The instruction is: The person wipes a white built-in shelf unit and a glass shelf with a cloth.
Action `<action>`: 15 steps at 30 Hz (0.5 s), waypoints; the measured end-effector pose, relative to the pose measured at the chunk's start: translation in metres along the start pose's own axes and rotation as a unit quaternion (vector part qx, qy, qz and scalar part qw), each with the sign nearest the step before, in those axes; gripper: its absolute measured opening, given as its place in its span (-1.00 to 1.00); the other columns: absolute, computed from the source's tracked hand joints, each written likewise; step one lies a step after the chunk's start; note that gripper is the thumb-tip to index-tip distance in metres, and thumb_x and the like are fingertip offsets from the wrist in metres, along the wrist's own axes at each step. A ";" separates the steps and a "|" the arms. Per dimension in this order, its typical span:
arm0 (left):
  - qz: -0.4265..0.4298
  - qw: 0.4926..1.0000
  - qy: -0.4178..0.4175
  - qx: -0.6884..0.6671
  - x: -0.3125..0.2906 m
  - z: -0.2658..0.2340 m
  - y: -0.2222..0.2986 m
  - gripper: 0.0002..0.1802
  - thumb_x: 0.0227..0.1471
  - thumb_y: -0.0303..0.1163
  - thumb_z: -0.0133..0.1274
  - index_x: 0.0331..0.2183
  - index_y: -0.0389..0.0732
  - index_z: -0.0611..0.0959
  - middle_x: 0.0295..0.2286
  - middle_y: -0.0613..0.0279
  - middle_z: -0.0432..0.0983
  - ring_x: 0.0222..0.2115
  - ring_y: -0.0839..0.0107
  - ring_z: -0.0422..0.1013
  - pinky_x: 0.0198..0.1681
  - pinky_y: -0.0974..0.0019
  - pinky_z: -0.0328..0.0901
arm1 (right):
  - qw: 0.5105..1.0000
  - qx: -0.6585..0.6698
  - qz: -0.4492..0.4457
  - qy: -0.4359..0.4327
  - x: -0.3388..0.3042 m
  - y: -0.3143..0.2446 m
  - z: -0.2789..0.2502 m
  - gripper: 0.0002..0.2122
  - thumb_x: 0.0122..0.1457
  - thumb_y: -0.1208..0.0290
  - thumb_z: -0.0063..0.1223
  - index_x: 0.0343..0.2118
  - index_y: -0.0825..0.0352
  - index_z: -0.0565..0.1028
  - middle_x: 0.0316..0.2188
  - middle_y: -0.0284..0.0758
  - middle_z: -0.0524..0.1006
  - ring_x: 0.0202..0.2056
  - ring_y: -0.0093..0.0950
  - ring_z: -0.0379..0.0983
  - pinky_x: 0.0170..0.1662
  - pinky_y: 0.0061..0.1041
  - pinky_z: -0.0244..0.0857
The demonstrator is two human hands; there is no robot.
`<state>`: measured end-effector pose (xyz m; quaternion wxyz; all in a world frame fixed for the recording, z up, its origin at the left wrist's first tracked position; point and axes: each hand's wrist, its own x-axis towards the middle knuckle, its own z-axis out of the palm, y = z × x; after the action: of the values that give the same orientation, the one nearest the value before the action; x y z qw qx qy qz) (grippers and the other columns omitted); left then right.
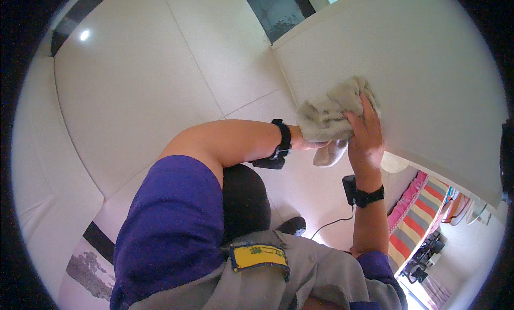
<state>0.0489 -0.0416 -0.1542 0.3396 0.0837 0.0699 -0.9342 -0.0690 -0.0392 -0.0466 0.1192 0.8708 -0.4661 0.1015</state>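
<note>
A greyish-beige cloth (334,112), bunched and fluffy, lies against the edge area of a large white panel (428,69). My right hand (367,133) is on the cloth's right side, fingers pointing up over it and pressing it on the panel. From the left, my left hand (305,140) reaches to the cloth's lower edge and grips it there; most of its fingers are hidden beneath the fabric. Just below, between the two hands, shows a pale rounded thing (330,155) that I cannot identify. Each wrist wears a black strap with a small box.
Light tiled floor (144,80) spreads to the left and ahead. A pale, smooth-sided piece (43,149) stands along the far left. At lower right are a striped cloth surface (415,227) and some dark objects (425,259). A thin cable (332,222) hangs from my right wrist.
</note>
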 end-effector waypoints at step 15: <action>0.153 0.969 -0.092 0.169 -0.023 0.062 0.100 -0.62 0.21 -0.24 -0.14 0.00 -0.20 0.41 -0.05 0.20 0.42 -0.02 0.31 0.34 0.12 0.17 0.20 | 0.984 0.138 0.083 0.076 0.038 -0.031 -0.014 -0.48 -0.18 0.56 0.19 -0.04 0.08 0.48 0.14 -0.16 0.24 0.02 -0.10 0.26 0.03 -0.20 0.25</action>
<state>0.1243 -0.1149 -0.0962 0.4644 0.0630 -0.1338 -0.8732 -0.0232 -0.0483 -0.0253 0.0240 0.8269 -0.5079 0.2401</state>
